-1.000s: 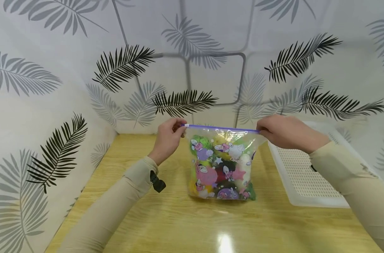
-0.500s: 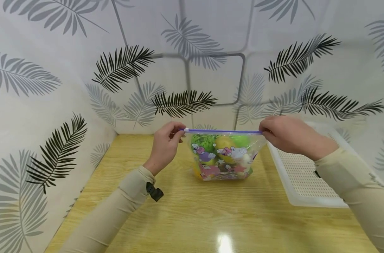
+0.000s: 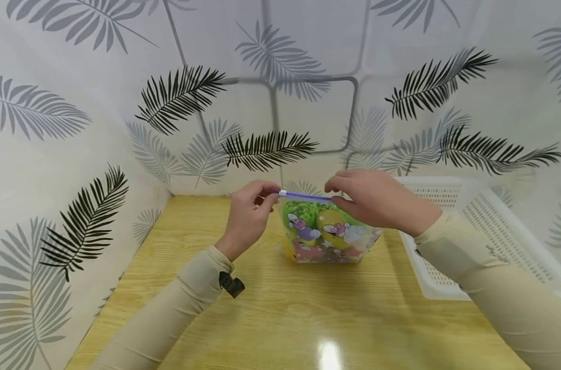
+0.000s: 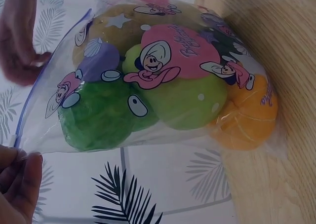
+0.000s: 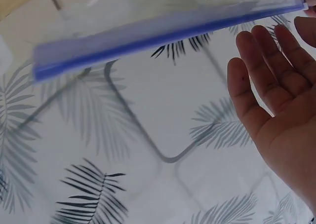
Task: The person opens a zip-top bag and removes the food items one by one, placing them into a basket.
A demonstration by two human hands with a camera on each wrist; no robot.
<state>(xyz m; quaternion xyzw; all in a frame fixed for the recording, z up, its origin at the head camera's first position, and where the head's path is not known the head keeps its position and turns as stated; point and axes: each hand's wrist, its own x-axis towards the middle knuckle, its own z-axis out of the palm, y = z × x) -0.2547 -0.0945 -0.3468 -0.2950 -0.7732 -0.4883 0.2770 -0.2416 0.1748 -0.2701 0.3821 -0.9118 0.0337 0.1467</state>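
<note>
The left hand [image 3: 247,218] pinches the bag [image 3: 324,234]; the right hand [image 3: 373,198] is loose-fingered. It looks limp, slippery; I'd hold the zip [image 5: 148,43].

Beige long sleeves [image 3: 169,308]; black wrist camera [image 3: 231,284]

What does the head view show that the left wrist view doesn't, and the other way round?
Only the head view: the white basket, the beige sleeves and a black device at the left wrist.

Only the left wrist view: discernible purple lettering on the bag's pink patch, and the ridges of an orange item, just an orange sliver from the head.

Both: the filled clear bag, its blue-purple zip strip, the left hand pinching one end, the right hand, wooden table and leaf-print cloth.
</note>
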